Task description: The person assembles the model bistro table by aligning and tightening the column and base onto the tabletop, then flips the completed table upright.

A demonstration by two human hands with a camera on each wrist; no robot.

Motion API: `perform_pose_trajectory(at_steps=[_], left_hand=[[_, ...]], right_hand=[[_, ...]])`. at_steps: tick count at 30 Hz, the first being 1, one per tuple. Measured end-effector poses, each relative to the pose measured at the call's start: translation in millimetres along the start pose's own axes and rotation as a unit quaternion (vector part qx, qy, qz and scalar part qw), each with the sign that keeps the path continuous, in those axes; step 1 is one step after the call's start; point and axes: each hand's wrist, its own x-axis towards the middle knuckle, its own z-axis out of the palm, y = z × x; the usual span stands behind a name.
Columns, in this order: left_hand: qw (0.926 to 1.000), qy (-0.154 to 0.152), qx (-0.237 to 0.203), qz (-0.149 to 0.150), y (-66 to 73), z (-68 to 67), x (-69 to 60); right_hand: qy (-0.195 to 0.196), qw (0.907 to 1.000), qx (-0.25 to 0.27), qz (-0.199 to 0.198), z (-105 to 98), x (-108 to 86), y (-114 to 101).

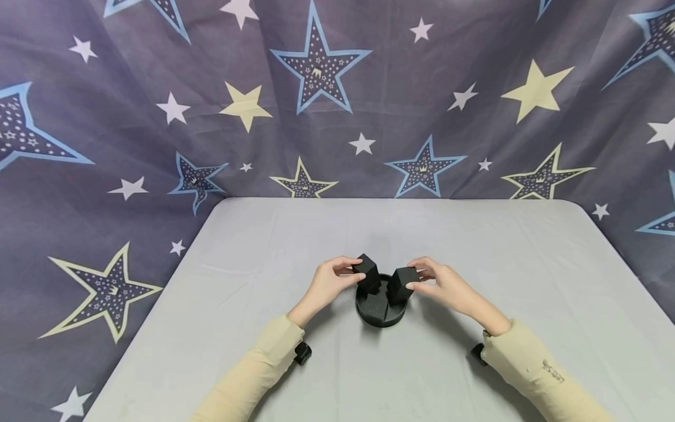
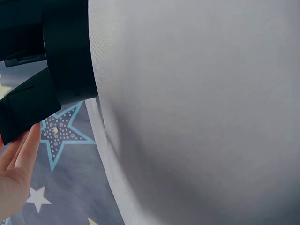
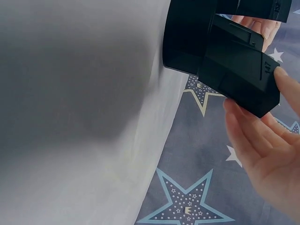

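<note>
A round black dish [image 1: 381,321] with a ridge across its floor sits on the table. In the head view my left hand [image 1: 328,286] pinches a black block [image 1: 368,273] between thumb and fingers. Opposite, my right hand [image 1: 447,288] grips a second black block [image 1: 402,283]. Both blocks lean outward, their lower ends within the dish's rim. The right wrist view shows small digits on the right block [image 3: 243,70], held near its top end. How far the blocks' lower ends reach into the dish is hidden behind its wall [image 3: 187,44].
A pale cloth covers the table [image 1: 274,234] around the dish. Behind and beside it hangs a dark curtain [image 1: 390,70] printed with stars. Black devices [image 1: 303,353] are strapped at both wrists, below the beige sleeves [image 1: 258,363].
</note>
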Motion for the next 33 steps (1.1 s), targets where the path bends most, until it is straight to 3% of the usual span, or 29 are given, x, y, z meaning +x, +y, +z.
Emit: perform_pose_trajectory(at_steps=[7,14,17,25,31,33], left_hand=[[1.0,0.0,-0.006,-0.001,-2.1,0.5,0.2],[1.0,0.005,-0.005,-0.004,-29.9,4.2,9.7],[0.9999,0.003,0.01,-0.003,-33.2,4.4,11.2],[0.9997,-0.007,0.018,0.015,-34.0,4.9,12.0],[0.999,0.014,0.035,0.023,-33.5,7.4,10.7],[0.9988,0.019,0.041,0.02,-23.3,7.7,6.5]], right_hand=[[0.008,1.0,0.003,-0.002,2.1,-1.0,0.8],[0.015,0.9995,0.027,0.008,4.1,-1.6,4.9],[0.014,0.999,0.042,0.009,4.2,-1.5,6.5],[0.016,0.9977,0.065,0.01,5.0,-1.3,9.4],[0.018,0.9977,0.066,-0.001,5.6,-2.5,8.0],[0.015,0.9978,0.065,-0.003,5.6,-3.3,7.6]])
